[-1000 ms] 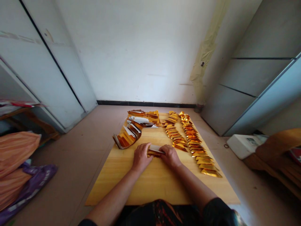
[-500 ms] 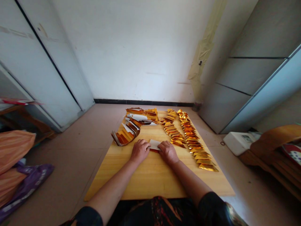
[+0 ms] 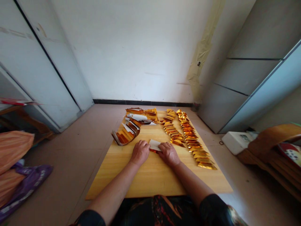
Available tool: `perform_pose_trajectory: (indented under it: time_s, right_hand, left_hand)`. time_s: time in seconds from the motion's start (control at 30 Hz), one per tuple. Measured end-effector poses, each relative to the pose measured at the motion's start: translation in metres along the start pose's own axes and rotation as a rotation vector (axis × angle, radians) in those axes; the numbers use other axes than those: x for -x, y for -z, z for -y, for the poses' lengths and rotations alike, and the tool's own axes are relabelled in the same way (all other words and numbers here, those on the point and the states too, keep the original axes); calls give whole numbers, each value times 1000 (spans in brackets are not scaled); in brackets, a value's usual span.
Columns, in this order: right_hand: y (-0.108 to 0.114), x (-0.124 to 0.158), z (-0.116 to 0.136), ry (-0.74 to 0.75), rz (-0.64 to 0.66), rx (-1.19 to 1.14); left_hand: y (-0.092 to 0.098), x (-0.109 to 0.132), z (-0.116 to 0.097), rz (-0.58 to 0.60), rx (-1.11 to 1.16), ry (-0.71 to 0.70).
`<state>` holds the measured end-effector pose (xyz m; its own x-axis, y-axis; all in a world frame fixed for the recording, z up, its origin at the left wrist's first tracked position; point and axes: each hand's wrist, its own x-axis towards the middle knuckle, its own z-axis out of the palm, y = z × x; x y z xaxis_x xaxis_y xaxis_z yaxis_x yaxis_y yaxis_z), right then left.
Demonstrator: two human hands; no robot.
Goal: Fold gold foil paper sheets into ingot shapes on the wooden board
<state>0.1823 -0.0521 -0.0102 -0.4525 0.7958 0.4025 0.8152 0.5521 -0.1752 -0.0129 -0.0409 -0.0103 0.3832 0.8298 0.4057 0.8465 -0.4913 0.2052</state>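
A small sheet of gold foil paper (image 3: 154,145), white side up, lies on the wooden board (image 3: 152,179) between my hands. My left hand (image 3: 140,152) presses its left edge with curled fingers. My right hand (image 3: 167,153) pinches its right edge the same way. Just left of my hands a curved stack of unfolded gold sheets (image 3: 125,135) stands on the board. Two rows of folded gold pieces (image 3: 190,138) run from the far end toward the right edge.
More loose gold sheets (image 3: 143,116) lie at the far end of the board. Orange and purple bags (image 3: 16,169) sit on the floor at left. A white box (image 3: 235,142) and wooden furniture (image 3: 270,147) stand at right. White cabinets flank both sides.
The sheet's white flap has been folded over flatter between my hands. My hands stay close together on it, and the view has shifted slightly.
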Motion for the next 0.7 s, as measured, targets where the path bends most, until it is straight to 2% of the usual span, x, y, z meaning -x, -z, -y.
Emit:
perform_pose_trajectory:
  time_s: [0.4, 0.7]
  right_hand:
    - [-4, 2, -2, 8, 11, 110]
    - [-4, 2, -4, -23, 43, 105]
  left_hand:
    - [-2, -2, 1, -5, -40, 3]
    - [-1, 0, 1, 28, -90, 0]
